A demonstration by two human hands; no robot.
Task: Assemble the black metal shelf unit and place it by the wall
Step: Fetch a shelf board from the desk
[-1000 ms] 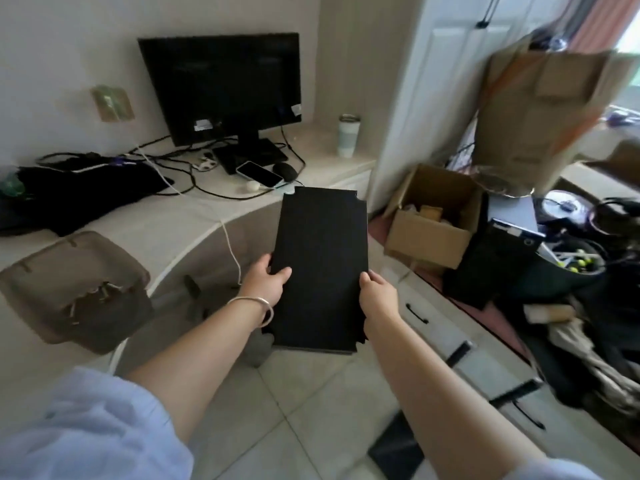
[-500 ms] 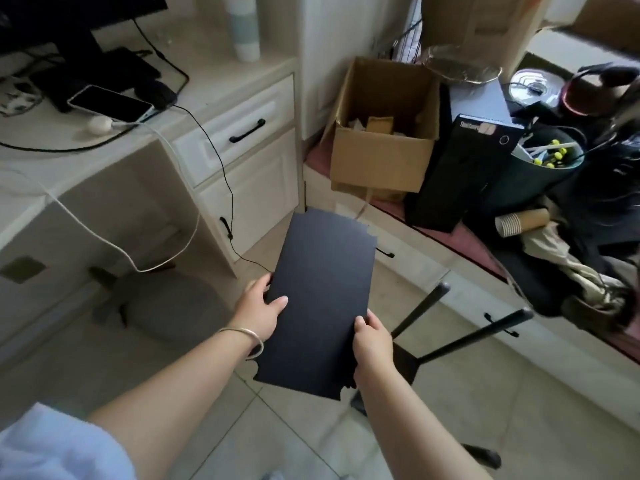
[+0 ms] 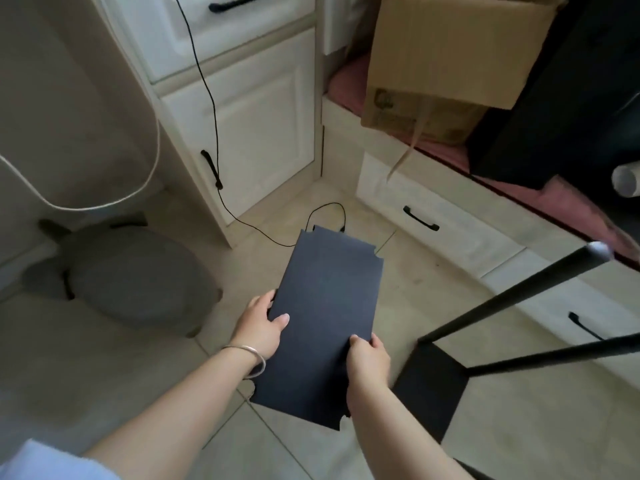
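The person held the black shelf panel (image 3: 325,327) above the tiled floor (image 3: 194,368) in 2 hands, its long axis running away from the body and leaning a little to the right. The left hand (image 3: 261,325) clasped the left long edge, thumb lying on the top face. The right hand (image 3: 367,358) pinched the right long edge slightly nearer the body, thumb on top and fingers tucked under. Just to the right, on the floor, lay the partly built frame: a black base panel (image 3: 429,386) with 2 black poles (image 3: 512,296) slanting up and away to the right. The right hand was the nearer to it, so the coming move probably meant swinging the panel rightward and lining its notched corners up with those poles. Beyond the panel's far end, a black cable (image 3: 322,211) looped on the floor before the white cabinet (image 3: 263,123).
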